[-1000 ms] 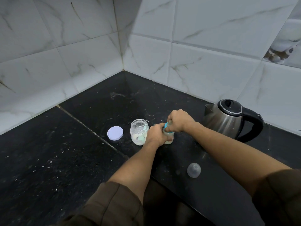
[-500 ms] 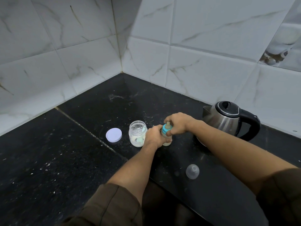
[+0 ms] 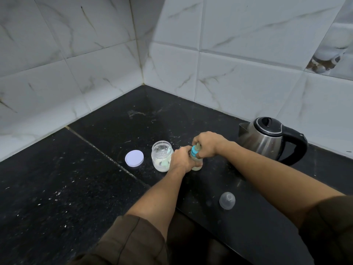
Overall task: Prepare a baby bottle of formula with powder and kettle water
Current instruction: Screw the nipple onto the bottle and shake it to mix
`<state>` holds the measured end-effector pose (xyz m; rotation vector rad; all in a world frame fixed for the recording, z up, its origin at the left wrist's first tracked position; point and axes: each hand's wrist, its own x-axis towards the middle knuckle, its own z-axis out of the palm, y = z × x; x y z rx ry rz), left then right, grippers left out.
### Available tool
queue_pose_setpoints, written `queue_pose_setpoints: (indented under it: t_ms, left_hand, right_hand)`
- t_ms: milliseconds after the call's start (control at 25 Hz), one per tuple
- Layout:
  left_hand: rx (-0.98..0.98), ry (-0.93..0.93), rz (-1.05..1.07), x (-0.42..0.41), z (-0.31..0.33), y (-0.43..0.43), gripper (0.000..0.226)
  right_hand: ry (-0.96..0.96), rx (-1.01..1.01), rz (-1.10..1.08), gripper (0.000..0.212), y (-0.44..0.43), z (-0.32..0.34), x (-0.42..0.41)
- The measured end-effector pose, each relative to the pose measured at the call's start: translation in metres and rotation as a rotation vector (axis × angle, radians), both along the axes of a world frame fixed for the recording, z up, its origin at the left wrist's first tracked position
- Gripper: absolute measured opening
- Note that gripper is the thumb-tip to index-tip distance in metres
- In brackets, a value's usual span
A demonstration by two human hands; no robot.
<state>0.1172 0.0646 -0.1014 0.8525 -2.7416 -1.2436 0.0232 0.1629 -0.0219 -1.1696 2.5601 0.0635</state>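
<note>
- Gripping the baby bottle (image 3: pixel 196 162) in both hands, I have it standing upright on the black counter (image 3: pixel 57 188), its long axis straight up and down, its base touching the stone.
- My left hand (image 3: pixel 181 159) wraps closed around the body from the near left side and holds it steady.
- My right hand (image 3: pixel 207 144) comes in from the right and sits on top, fingers closed on the teal collar (image 3: pixel 194 151) with the teat (image 3: pixel 198 145) poking up under my palm.
- So the part to be turned lies directly above my lower grip and directly under my upper one; any twist goes around that upright axis, and I judge this to be the screwing-down of the top.
- My right hand is the nearer one to the collar, so it does the turning while my left resists.
- Pale, cloudy contents show in the lower bottle; how full it is I cannot tell, as my fingers cover most of it.
- Just left of my left hand, close enough that I cannot tell whether they touch, stands the open powder jar (image 3: pixel 162 157); its white lid (image 3: pixel 134 158) lies flat further left.
- Right and far of the bottle stands the steel kettle (image 3: pixel 263 139), handle pointing right, apart from my right wrist.
- Near and to the right, the clear bottle cap (image 3: pixel 227 200) lies on the counter, well apart from the bottle; I reckon it goes on last.
</note>
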Motion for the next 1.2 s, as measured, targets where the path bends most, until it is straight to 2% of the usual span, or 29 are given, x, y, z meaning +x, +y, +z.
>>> queue_pose_setpoints:
  t_ms: [80,200,360,440,520,720,1000,1120,1200]
  left_hand:
    - [-0.011,0.011,0.005,0.001,0.0,0.001,0.039]
    - [-0.023,0.027,0.008,0.001,0.0,0.003,0.034]
    - [-0.023,0.003,0.01,0.001,0.002,0.002,0.035]
    - [-0.016,0.004,0.016,0.001,0.002,0.003,0.038]
    - [-0.015,0.003,0.006,0.0,0.001,0.004,0.038]
    - [-0.033,-0.012,0.001,-0.002,0.003,0.007,0.035]
    - [-0.056,-0.043,0.025,-0.005,0.003,0.008,0.03]
    - [-0.042,-0.015,0.027,-0.005,0.001,0.007,0.031]
    - [-0.047,-0.004,0.021,-0.006,-0.001,0.009,0.028]
  right_hand:
    - [0.091,-0.007,-0.053,0.044,-0.001,-0.004,0.002]
    - [0.209,0.003,-0.144,0.061,-0.001,-0.009,0.003]
    - [0.066,-0.031,-0.035,0.066,0.002,-0.006,-0.001]
    - [0.048,-0.007,0.024,0.058,0.003,-0.005,-0.002]
    - [0.079,-0.02,-0.017,0.05,0.002,-0.005,-0.001]
    - [0.12,-0.015,-0.088,0.056,0.0,-0.006,0.001]
    - [0.142,-0.087,-0.225,0.047,-0.002,-0.02,0.011]
    - [0.064,-0.031,-0.088,0.056,0.002,-0.017,0.004]
    - [0.078,0.039,0.0,0.055,0.003,-0.01,0.0]
